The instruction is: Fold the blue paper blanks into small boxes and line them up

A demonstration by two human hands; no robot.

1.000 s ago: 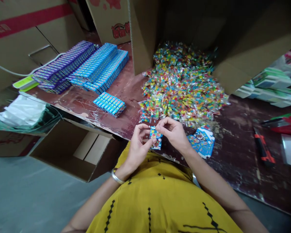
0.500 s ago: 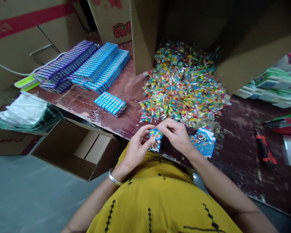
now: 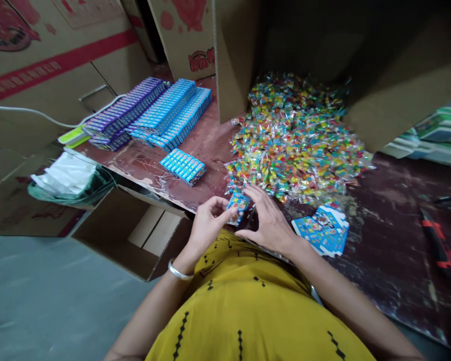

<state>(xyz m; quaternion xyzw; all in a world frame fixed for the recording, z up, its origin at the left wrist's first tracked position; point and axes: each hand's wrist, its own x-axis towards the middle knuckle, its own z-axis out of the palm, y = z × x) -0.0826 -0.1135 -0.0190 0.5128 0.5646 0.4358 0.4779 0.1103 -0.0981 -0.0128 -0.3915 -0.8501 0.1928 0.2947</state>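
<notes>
My left hand [image 3: 206, 225] pinches a small blue printed box [image 3: 237, 204] at the near edge of the dark table [image 3: 379, 240]. My right hand [image 3: 265, 220] is beside the box with its fingers spread, the fingertips at the near fringe of a big heap of colourful wrapped candies [image 3: 296, 140]. Nothing shows in the right hand. A fan of flat blue box blanks [image 3: 323, 230] lies just right of my right wrist.
A short row of filled blue boxes [image 3: 183, 166] lies left of the heap. Long rows of blue and purple boxes [image 3: 154, 113] sit further back left. A large open carton [image 3: 323, 55] stands behind the candies, an open carton [image 3: 135, 235] below the table edge, a red cutter [image 3: 441, 248] at right.
My right hand has let go of the small box and opened toward the candy heap. The left hand keeps the box. The view has shifted, so everything sits further right and lower.
</notes>
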